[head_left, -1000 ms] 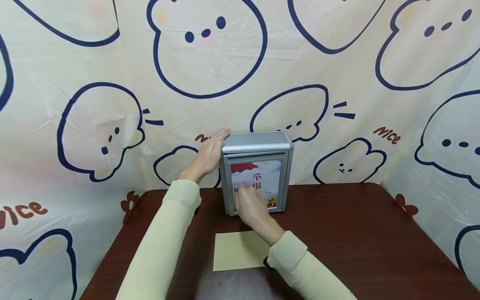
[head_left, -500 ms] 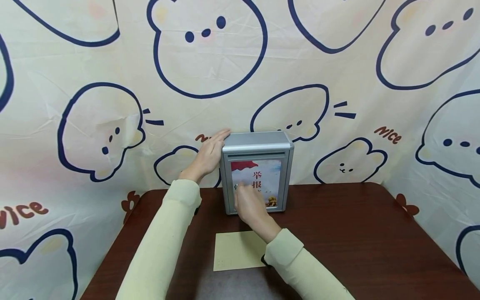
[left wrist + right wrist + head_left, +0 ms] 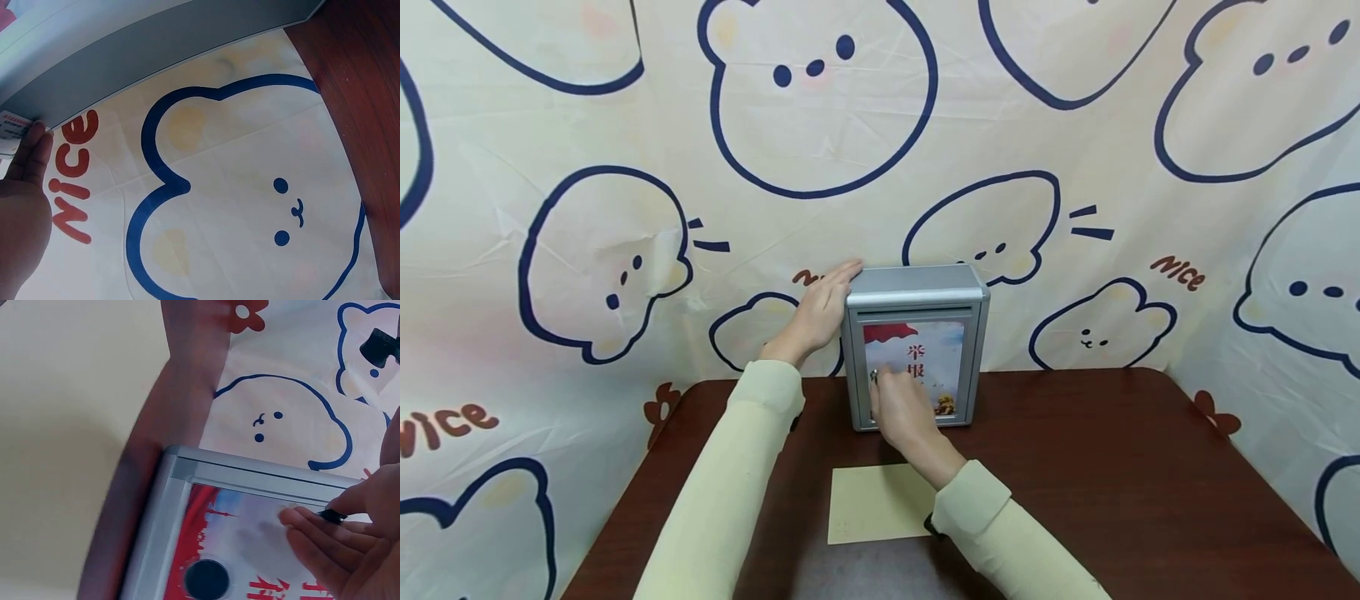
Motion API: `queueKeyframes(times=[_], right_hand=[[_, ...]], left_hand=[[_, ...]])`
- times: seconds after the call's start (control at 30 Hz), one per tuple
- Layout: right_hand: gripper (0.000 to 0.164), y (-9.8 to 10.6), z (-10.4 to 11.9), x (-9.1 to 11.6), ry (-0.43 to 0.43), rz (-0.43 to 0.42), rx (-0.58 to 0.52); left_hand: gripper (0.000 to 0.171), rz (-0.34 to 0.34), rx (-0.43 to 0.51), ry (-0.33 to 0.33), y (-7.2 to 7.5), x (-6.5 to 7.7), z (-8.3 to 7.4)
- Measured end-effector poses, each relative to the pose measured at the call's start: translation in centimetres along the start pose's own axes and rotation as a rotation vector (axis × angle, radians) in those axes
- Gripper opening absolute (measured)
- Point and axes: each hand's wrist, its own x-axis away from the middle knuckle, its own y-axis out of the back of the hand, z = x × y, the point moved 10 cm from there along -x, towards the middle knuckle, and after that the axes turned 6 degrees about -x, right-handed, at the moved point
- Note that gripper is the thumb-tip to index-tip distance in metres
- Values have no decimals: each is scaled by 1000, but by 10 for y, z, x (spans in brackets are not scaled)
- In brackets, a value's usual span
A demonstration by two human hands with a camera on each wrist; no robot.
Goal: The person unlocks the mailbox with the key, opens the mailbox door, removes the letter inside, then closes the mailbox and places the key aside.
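A grey metal letter box [image 3: 917, 286] with a picture panel and red characters on its front door stands upright at the back of the table. My left hand [image 3: 816, 312] rests along its upper left side with fingers straight; the left wrist view shows the fingertips [image 3: 39, 134] against the box's side by a small label. My right hand [image 3: 906, 412] is at the left part of the door, close to a small silver lock [image 3: 874, 377]. In the right wrist view, thumb and forefinger pinch a small black-headed key [image 3: 331, 516]; its blade is hidden. The door sits level in its frame.
A pale yellow sheet of paper [image 3: 872, 504] lies on the dark brown table [image 3: 1075, 467] in front of the box, partly under my right forearm. A grey patch [image 3: 865, 571] shows nearer me. Cream cloth with cartoon bears [image 3: 820, 125] hangs close behind the table and at its sides.
One second ago the door's top edge stood slightly ajar; it has swung in flush with the frame. My right hand has barely shifted, and my left hand has stayed on the box.
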Motion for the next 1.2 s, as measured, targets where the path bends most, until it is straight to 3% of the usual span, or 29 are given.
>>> queueKeyframes(times=[0.27,0.5,0.63,0.77,0.9,1.2], right_hand=[[17,0,-6,5,21,-84,-20],[20,4,-3,6,89,-131,41],[19,5,7,7,190,-157,151],[9,2,21,13,333,-187,370],[13,-1,30,18,434,-219,524],[14,0,30,19,471,-221,529]], left_hand=[[56,0,2,18,-1,2,0],[56,3,6,23,-1,2,-1],[57,-1,2,22,-1,1,-1],[57,8,8,31,-1,1,0],[57,14,17,49,-2,3,1],[56,13,18,51,-2,2,2]])
